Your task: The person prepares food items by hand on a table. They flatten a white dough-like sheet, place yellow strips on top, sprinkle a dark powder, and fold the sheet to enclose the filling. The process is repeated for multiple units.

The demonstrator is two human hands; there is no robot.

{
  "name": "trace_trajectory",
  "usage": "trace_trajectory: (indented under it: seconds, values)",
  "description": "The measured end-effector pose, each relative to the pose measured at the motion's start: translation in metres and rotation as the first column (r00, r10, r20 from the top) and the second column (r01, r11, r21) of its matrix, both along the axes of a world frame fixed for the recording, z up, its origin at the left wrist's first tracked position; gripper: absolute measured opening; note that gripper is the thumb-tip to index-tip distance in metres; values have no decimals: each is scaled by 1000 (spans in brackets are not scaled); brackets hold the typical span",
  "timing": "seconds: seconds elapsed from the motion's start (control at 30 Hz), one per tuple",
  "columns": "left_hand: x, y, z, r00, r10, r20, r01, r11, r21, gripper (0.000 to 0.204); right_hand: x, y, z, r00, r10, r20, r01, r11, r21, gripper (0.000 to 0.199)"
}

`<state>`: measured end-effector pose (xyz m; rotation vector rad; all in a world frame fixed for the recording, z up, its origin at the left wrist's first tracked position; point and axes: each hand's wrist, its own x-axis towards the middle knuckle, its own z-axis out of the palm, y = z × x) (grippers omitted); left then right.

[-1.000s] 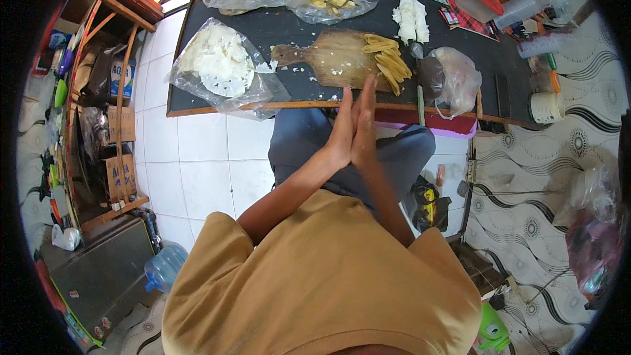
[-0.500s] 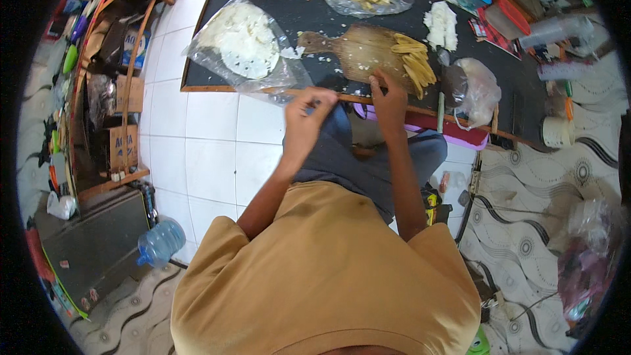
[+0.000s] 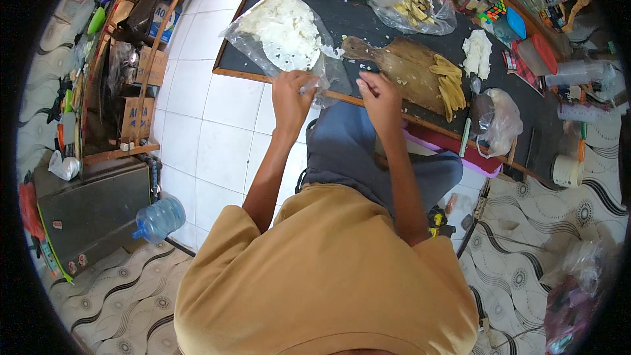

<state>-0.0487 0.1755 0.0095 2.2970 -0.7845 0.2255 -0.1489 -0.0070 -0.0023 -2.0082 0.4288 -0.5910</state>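
A clear plastic sheet (image 3: 261,59) lies at the table's left, bearing a spread of white crumbly mash (image 3: 284,26). My left hand (image 3: 292,97) is at the sheet's near edge, fingers closed on the plastic. Close to the table edge, between sheet and board, my right hand (image 3: 382,100) hovers with curled fingers and the thumb near them; whatever they may pinch is too small to make out. A wooden cutting board (image 3: 411,69) with a handle sits beyond it. Yellowish cut strips (image 3: 449,87) are piled along its right side.
At the back, a plastic bag (image 3: 420,10) holds more yellowish pieces. A white roll-shaped mass (image 3: 477,54), a tied plastic bag (image 3: 503,121) and a green-handled utensil (image 3: 465,137) lie to the right. White crumbs dot the black tabletop (image 3: 348,13).
The view has swung, shifting the table rightward. My left hand has moved left onto the plastic sheet's near edge. My right hand has come away from the cutting board toward the left.
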Motion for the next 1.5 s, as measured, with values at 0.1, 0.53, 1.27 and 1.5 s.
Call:
trace_trajectory:
  seconds: [0.1,0.53,1.27,1.5]
  values:
    - [-9,1,-13,1000,4,-28,-6,999,-48,18,42,-4,1,996,89,-18,-91,978,-189,27]
    - [-12,5,-12,999,12,-34,-19,976,-218,20,125,36,-5,957,42,-288,-165,893,-419,56]
    - [116,1,52,925,-306,-227,243,933,-266,68,123,-30,83,839,537,85,-537,843,-25,17]
    - [121,-58,80,434,-656,-617,445,752,-486,40,76,-104,135,818,574,-45,-555,807,203,17]
